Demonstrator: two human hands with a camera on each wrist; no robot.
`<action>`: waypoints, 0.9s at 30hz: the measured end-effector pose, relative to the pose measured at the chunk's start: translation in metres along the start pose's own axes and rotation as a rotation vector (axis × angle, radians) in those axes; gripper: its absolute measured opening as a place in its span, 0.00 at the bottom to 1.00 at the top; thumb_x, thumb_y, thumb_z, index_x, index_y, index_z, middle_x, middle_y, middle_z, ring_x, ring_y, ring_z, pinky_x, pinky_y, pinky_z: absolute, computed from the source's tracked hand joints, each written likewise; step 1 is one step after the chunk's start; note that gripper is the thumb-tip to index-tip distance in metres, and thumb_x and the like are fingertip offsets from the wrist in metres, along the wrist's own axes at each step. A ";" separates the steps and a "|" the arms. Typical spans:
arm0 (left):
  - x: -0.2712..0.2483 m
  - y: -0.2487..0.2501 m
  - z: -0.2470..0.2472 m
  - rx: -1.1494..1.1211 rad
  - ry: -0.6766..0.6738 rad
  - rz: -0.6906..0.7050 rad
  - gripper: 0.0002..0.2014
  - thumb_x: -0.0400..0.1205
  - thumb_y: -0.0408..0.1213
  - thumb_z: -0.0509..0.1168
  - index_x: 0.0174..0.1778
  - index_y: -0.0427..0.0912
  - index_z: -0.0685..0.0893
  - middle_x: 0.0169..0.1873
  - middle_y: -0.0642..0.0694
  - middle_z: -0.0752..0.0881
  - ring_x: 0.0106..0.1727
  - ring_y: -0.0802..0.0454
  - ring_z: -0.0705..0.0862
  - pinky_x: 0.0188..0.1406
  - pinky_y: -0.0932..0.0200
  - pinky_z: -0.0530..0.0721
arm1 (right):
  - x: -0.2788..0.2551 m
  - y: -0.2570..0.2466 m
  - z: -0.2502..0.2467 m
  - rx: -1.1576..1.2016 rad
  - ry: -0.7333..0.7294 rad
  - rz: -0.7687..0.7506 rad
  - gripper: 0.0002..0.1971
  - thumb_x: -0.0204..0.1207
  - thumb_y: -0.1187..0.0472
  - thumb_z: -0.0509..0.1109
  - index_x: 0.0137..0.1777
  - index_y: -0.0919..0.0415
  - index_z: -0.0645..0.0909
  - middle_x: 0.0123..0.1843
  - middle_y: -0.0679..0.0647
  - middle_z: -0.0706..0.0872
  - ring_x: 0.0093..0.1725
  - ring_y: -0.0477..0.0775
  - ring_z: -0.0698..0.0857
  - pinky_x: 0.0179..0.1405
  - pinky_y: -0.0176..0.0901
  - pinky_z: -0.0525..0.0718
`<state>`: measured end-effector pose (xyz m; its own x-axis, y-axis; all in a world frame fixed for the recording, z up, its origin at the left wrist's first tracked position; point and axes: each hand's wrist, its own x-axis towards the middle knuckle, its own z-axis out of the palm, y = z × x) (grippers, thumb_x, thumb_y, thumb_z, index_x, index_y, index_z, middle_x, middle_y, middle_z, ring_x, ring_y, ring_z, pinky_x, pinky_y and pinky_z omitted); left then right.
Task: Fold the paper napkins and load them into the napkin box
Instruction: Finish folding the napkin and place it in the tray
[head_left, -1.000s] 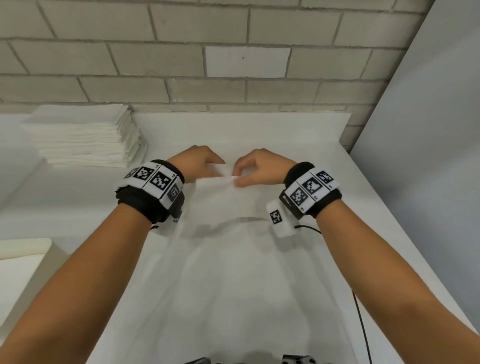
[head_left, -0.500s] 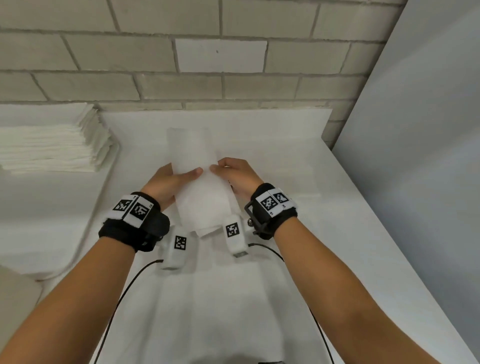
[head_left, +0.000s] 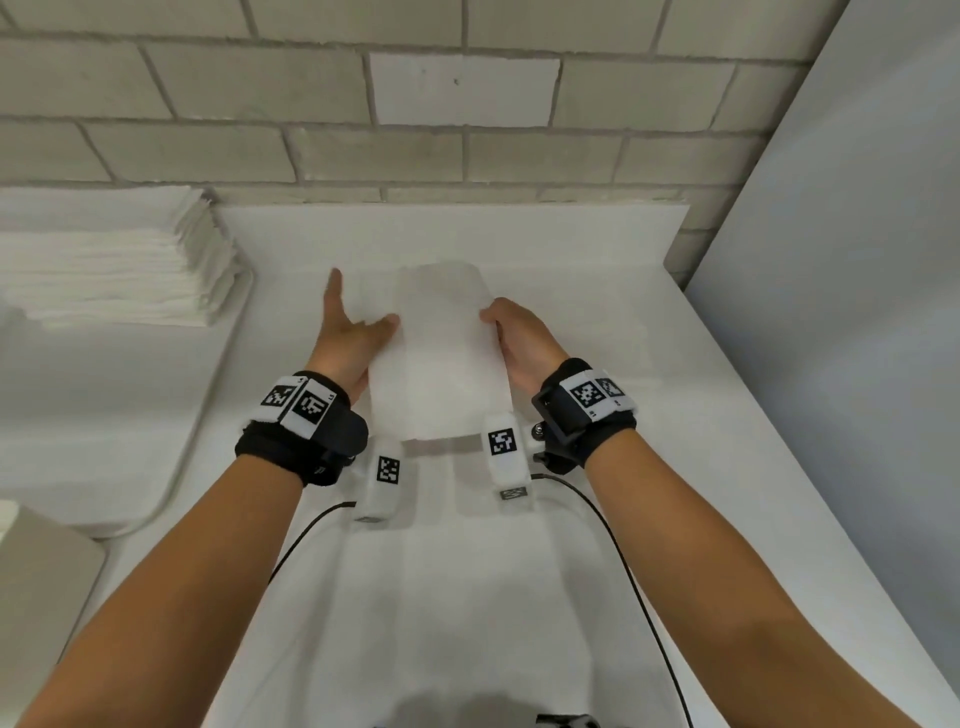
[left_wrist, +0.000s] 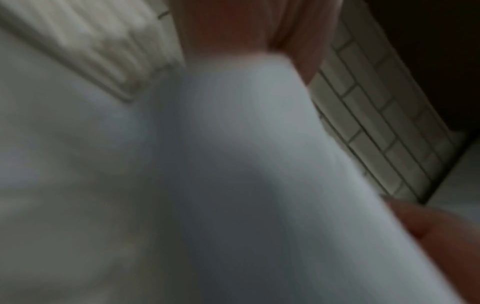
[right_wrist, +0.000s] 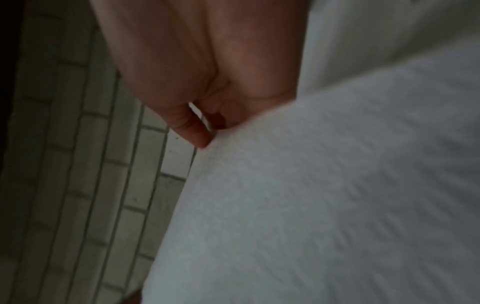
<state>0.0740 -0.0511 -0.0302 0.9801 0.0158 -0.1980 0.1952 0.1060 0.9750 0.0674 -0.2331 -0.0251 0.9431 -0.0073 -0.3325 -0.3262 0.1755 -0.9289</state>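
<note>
Napkin (head_left: 441, 353) held between both hands; napkin stack (head_left: 114, 265) far-left

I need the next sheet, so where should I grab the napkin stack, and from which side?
Pinch the top napkin of the stack at its near right corner, coming from the right: the layered edges there fan loose and face the left hand.

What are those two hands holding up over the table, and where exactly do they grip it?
A white paper napkin, held by its two long side edges: the left hand pinches the left edge, the right hand the right edge, roughly midway along.
</note>
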 end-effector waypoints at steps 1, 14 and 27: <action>0.002 0.001 -0.005 0.091 0.051 0.069 0.39 0.80 0.27 0.65 0.78 0.65 0.55 0.67 0.46 0.78 0.62 0.43 0.82 0.61 0.46 0.82 | -0.003 -0.004 -0.001 -0.181 0.022 -0.064 0.07 0.79 0.68 0.55 0.40 0.61 0.70 0.36 0.53 0.73 0.39 0.54 0.73 0.42 0.46 0.72; -0.006 0.021 -0.010 0.000 -0.297 -0.235 0.33 0.82 0.58 0.52 0.24 0.38 0.87 0.29 0.40 0.84 0.33 0.44 0.84 0.39 0.55 0.82 | -0.035 -0.023 0.057 -1.849 -0.215 -0.992 0.15 0.76 0.66 0.60 0.55 0.57 0.86 0.56 0.61 0.79 0.61 0.65 0.74 0.54 0.51 0.62; 0.007 0.021 -0.005 0.496 0.023 -0.058 0.34 0.80 0.68 0.47 0.31 0.49 0.90 0.42 0.42 0.87 0.43 0.43 0.82 0.43 0.53 0.81 | -0.036 -0.041 0.018 -1.724 -0.088 -0.972 0.10 0.71 0.72 0.67 0.50 0.61 0.84 0.43 0.62 0.81 0.34 0.63 0.81 0.23 0.36 0.56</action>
<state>0.0846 -0.0438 -0.0120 0.9673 0.0468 -0.2495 0.2483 -0.3785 0.8917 0.0484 -0.2221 0.0279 0.7939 0.5534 0.2521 0.5540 -0.8291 0.0751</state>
